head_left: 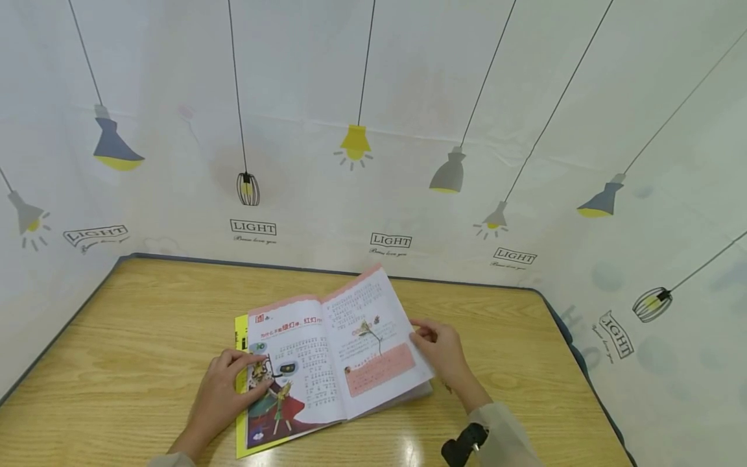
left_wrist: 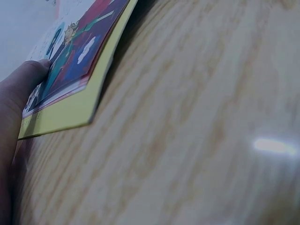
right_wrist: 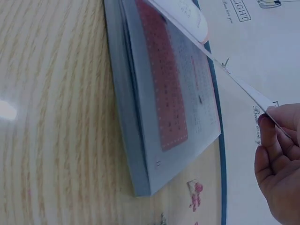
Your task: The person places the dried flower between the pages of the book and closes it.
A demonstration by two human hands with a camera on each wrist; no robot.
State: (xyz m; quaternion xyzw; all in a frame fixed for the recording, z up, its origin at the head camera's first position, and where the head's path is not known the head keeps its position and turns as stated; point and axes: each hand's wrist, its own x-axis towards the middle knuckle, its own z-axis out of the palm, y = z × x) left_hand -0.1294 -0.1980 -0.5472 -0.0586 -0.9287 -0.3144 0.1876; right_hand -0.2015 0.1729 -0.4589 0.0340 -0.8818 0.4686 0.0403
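Observation:
A book with coloured pictures and printed text lies spread on the wooden table, its yellow cover edge showing at the left. My left hand rests on the outer margin of the left page, finger and thumb spread over the picture. In the left wrist view the thumb lies on the page near the yellow cover. At the right, my right hand pinches the outer edge of a page. The right wrist view shows this page raised, with my right hand on its edge and another printed page beneath.
The wooden table has a dark edge. Behind and beside it hangs a pale sheet printed with lamps and the word LIGHT. A black strap device sits by the right sleeve.

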